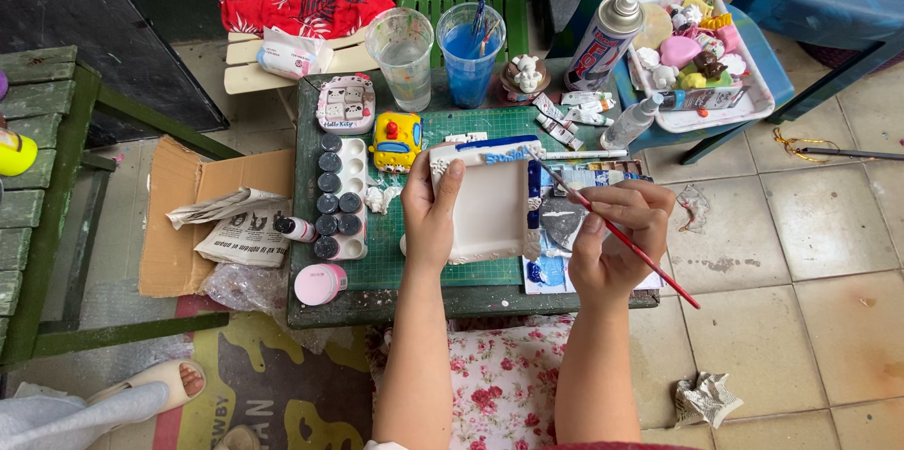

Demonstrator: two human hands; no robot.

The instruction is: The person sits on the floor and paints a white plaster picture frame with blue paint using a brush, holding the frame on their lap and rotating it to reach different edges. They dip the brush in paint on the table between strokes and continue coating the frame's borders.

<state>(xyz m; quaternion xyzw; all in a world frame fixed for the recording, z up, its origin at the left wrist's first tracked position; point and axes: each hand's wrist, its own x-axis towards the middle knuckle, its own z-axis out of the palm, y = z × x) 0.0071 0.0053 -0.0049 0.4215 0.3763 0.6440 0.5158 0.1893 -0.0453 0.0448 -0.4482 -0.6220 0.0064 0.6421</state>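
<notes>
My left hand [431, 215] grips the left side of a white plaster frame-shaped figure [490, 205] with a partly blue rim, holding it over a green cutting mat [414, 262]. My right hand [612, 238] holds a thin red-handled paintbrush [650, 257] like a pen; its tip rests against the figure's upper right edge, where the blue paint is.
A small green table [311, 309] carries a paint palette with dark pots [341, 200], a yellow car figure [395, 139], two plastic cups [469, 50], a spray can [603, 40] and paint tubes. A white tray of painted figures [753, 111] sits on a blue stool at right. Cardboard and newspaper [235, 229] lie at left.
</notes>
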